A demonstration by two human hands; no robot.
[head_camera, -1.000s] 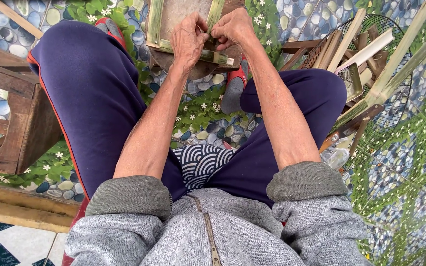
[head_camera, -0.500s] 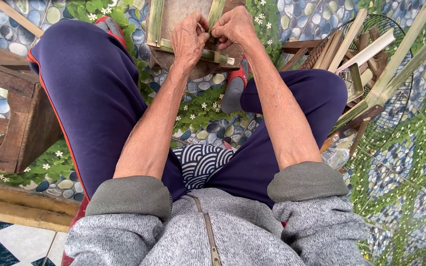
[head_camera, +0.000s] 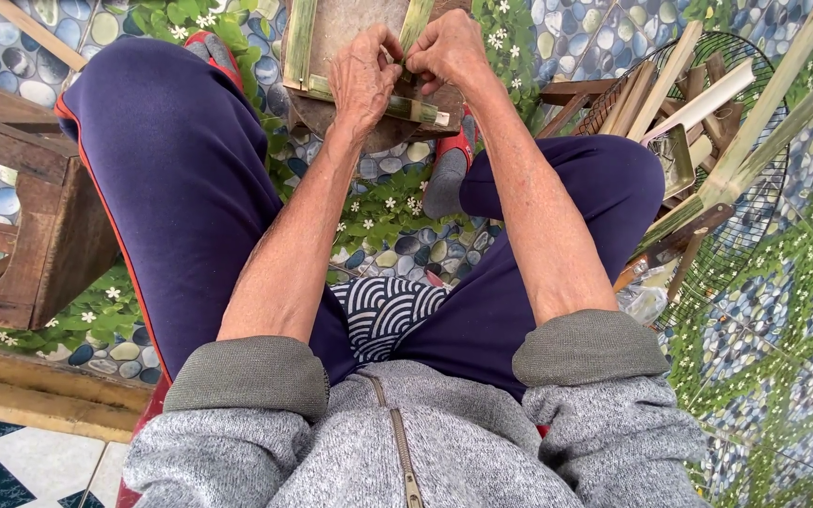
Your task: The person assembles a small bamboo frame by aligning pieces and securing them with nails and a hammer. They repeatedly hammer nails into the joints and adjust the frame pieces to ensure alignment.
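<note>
I sit with knees apart, both arms stretched forward. My left hand point(head_camera: 361, 77) and my right hand point(head_camera: 448, 47) meet over a round wooden block point(head_camera: 350, 118) between my feet. Green bamboo strips form a frame on the block: one upright strip point(head_camera: 299, 42) at the left, a crosswise strip point(head_camera: 416, 110) under my fingers, and another upright strip point(head_camera: 416, 19) running up between my hands. My left fingers press on the crosswise strip. My right fingers pinch the upright strip where the two cross.
A wooden crate point(head_camera: 21, 216) stands at my left knee. At the right, several long bamboo strips point(head_camera: 755, 141) lean over a round wire grille point(head_camera: 736, 235). The floor mat shows pebbles and leaves. A wooden plank point(head_camera: 39, 395) lies at lower left.
Hardly anything has moved; both hands stay on the bamboo joint with only slight finger shifts.
</note>
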